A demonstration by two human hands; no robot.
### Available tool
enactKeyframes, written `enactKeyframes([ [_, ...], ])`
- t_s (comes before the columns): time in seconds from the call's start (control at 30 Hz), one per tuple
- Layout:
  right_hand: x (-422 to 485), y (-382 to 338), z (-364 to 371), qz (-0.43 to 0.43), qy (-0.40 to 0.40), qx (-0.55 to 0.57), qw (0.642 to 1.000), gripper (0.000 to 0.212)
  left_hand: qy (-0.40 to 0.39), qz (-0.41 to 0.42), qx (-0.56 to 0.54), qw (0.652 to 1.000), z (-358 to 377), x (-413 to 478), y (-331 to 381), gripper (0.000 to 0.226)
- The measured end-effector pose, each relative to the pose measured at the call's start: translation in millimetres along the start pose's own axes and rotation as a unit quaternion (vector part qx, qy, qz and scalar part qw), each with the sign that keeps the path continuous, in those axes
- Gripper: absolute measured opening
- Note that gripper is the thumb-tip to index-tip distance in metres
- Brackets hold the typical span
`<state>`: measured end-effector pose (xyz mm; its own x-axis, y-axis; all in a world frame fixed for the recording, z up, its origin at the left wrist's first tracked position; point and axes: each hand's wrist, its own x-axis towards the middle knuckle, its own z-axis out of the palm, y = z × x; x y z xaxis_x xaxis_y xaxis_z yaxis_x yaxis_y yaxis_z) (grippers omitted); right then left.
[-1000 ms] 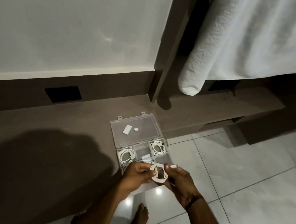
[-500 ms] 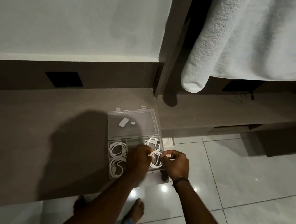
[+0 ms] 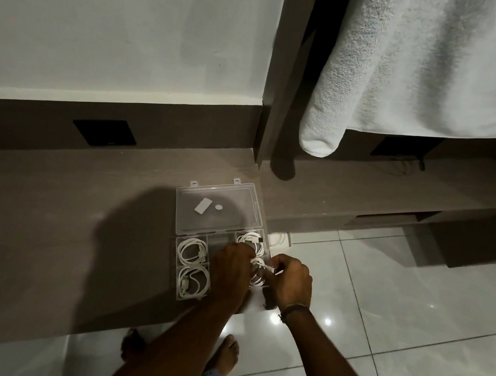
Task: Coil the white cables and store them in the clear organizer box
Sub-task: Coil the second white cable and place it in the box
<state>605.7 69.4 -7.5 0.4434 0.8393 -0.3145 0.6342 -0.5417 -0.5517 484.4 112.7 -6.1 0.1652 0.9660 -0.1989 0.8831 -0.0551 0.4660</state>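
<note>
A clear plastic organizer box (image 3: pixel 217 266) lies open on a matte brown worktop (image 3: pixel 62 226), its flat lid (image 3: pixel 219 207) folded back. Round white cable coils fill two left compartments (image 3: pixel 192 251) and one at back right (image 3: pixel 251 239). The left hand (image 3: pixel 231 269) and right hand (image 3: pixel 289 280) together pinch another coiled white cable (image 3: pixel 258 268) over the right side. A fluffy white towel (image 3: pixel 414 67) hangs above.

a home bedroom – white bedding (image 3: pixel 445 65), wooden ledge (image 3: pixel 46 224), tiled floor (image 3: pixel 414 304).
</note>
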Motion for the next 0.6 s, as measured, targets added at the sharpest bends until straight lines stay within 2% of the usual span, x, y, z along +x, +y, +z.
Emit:
enactKeyframes([
  [0.17, -5.8, 7.5, 2.7, -0.043, -0.018, -0.033, 0.998, 0.013, 0.010, 0.022, 0.007, 1.000, 2.5, -0.3, -1.0, 0.016],
  [0.3, -5.7, 7.9, -0.3, -0.049, -0.048, -0.077, 0.995, 0.019, -0.015, 0.040, 0.069, 0.997, 2.8, 0.8, 0.2, 0.021],
  [0.43, -3.2, -2.2, 0.5, 0.013, -0.012, -0.048, 0.999, 0.014, -0.011, 0.059, 0.103, 0.993, 3.1, -5.0, -4.6, 0.017],
  [0.5, -1.0, -9.0, 2.4, 0.059, 0.009, -0.021, 0.998, 0.013, 0.006, 0.074, 0.087, 0.993, 4.5, -5.4, -9.0, 0.020],
  [0.6, 3.6, -14.1, 5.3, 0.110, 0.013, 0.012, 0.994, 0.028, 0.023, 0.068, 0.032, 0.997, 3.8, -1.9, -12.7, 0.026],
])
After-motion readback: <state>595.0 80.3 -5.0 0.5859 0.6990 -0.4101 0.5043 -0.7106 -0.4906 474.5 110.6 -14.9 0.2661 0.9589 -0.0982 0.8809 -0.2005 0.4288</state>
